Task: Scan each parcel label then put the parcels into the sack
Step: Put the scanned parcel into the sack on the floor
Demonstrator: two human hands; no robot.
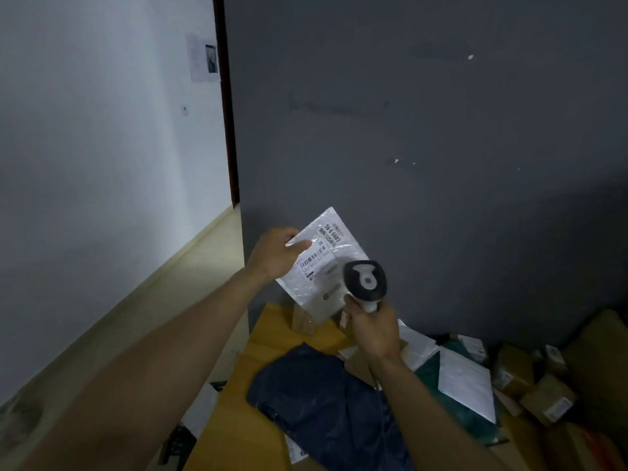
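My left hand grips the upper left edge of a white plastic mailer parcel, held up in front of the grey wall with its label and barcode facing me. My right hand grips the handle of a black and white barcode scanner, whose head sits just right of the label, over the parcel's lower right part. Below them lies a dark blue parcel bag on a yellowish table. No sack is clearly identifiable.
More parcels crowd the table to the right: a white mailer, a green one under it, several small cardboard boxes and another box behind the held parcel. A grey wall stands close behind; beige floor lies to the left.
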